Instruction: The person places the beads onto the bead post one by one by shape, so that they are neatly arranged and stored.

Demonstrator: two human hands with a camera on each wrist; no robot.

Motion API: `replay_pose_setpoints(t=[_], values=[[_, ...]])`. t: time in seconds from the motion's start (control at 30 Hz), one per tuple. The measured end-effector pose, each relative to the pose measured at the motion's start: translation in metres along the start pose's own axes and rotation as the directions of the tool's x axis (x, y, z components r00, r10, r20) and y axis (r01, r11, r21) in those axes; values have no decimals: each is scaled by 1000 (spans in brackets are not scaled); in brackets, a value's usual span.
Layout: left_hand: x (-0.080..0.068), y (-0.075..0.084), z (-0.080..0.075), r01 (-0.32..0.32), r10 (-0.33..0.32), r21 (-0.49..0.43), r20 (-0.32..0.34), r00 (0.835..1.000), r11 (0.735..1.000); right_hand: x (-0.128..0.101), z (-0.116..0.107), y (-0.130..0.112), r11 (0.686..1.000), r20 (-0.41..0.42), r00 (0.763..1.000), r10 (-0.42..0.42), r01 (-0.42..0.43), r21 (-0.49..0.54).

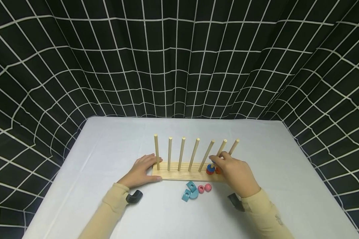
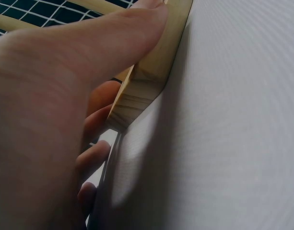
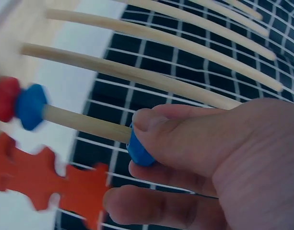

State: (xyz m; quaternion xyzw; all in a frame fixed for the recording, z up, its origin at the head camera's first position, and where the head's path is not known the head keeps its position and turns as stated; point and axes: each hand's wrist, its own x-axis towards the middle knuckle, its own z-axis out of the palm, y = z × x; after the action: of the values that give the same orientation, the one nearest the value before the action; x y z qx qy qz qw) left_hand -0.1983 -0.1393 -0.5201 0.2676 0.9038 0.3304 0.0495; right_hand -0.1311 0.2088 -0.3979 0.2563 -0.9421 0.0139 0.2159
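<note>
A pale wooden peg board with several upright dowels stands on the table. My left hand grips its left end, thumb along the front edge and fingers round the far side. At the board's right part, my right hand pinches a blue bead that is threaded on the second dowel from the right, partway up. Lower on that dowel sit another blue bead and, at the bottom, a red bead. Orange-red jagged pieces are stacked on the neighbouring rightmost dowel, mostly hidden by my hand in the head view.
In front of the board lie teal blocks with holes, a rounded teal piece and two pink beads. A white cloth covers the table. Black curtains with a white grid enclose the back and sides.
</note>
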Motion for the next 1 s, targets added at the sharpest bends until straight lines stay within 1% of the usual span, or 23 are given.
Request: replay_pose_setpoints(t=[0.2, 0.37, 0.53, 0.73, 0.9, 1.0], values=[[0, -1, 1, 4, -4, -6, 3, 1000, 1000, -7, 24, -1, 1000, 6, 1000, 1, 0, -20], [0, -2, 2, -3, 3, 4, -2, 1000, 1000, -10, 32, -2, 1000, 28, 999, 23, -23, 0], [0, -2, 2, -9, 9, -1, -8, 1000, 1000, -12, 35, -4, 999, 73, 997, 39, -40, 2], [0, -5, 4, -1, 1, -7, 1, 1000, 1000, -13, 36, -4, 998, 88, 995, 54, -56, 25], [0, -7, 5, 4, -4, -6, 7, 1000, 1000, -13, 32, -3, 995, 100, 993, 63, -71, 75], [0, -6, 4, 0, 0, -7, 6, 1000, 1000, -11, 24, -4, 990, 112, 991, 68, -81, 118]])
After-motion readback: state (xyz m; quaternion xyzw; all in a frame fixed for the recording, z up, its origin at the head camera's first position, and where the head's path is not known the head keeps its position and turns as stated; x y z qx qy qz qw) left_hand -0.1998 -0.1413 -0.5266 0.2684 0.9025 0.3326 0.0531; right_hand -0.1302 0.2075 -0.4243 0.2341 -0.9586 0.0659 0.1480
